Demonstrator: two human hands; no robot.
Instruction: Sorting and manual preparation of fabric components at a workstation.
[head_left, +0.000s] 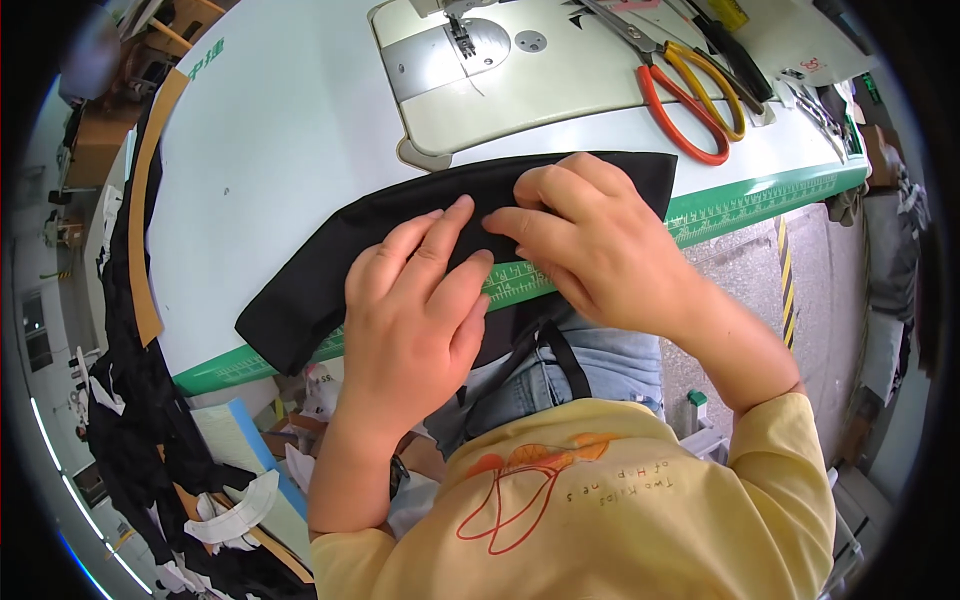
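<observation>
A long, curved piece of black fabric [318,262] lies along the near edge of the white sewing table, with part of it hanging over the green edge. My left hand [415,310] rests on its middle with fingers stretched out and slightly apart. Just to the right, my right hand [595,240] is bent over the same fabric, its fingers curled and its fingertips closed on the cloth near the left fingertips. The right thumb is partly hidden beneath the hand. Between the hands, a strip of green measuring scale [515,284] shows below the fabric.
Beyond the fabric stands the sewing machine bed [510,100], with its presser foot [461,38] at the top. Red-handled scissors [690,118] and yellow-handled scissors [722,92] lie at the right, near small metal tools [818,112]. Black cloth [125,430] hangs at the left.
</observation>
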